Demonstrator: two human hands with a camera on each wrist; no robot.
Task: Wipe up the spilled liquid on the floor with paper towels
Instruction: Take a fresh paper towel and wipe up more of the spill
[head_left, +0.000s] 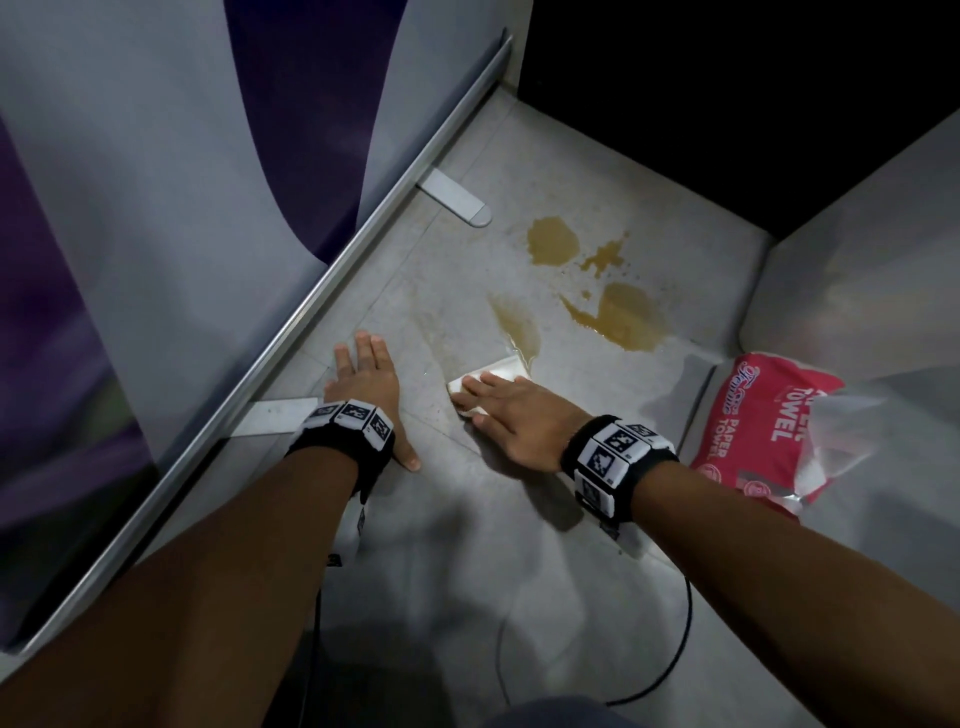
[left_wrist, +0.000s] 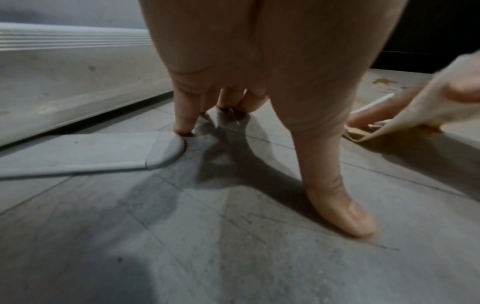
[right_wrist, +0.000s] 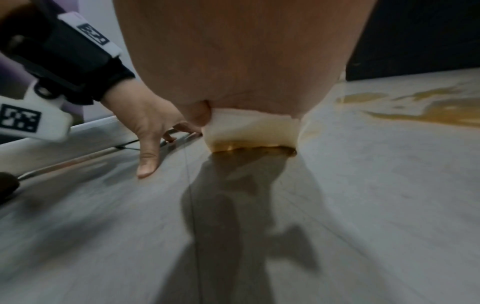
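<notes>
Brown liquid (head_left: 623, 317) lies in several puddles on the grey floor (head_left: 467, 545), and I take the nearest of them as my landmark. My right hand (head_left: 511, 415) lies flat with straight fingers on a folded white paper towel (head_left: 496, 376), pressing it to the floor at the near edge of that puddle; from the right wrist view the towel's lower edge is soaked brown where it meets the floor. My left hand (head_left: 366, 387) is to the left of the puddle, apart from the towel, spread with fingers and thumb resting on the bare floor, holding nothing, close to a metal rail (head_left: 322, 291) and its flat foot (left_wrist: 91, 152). To the right of the puddle, well apart from it, lies a red paper towel pack (head_left: 763, 431).
</notes>
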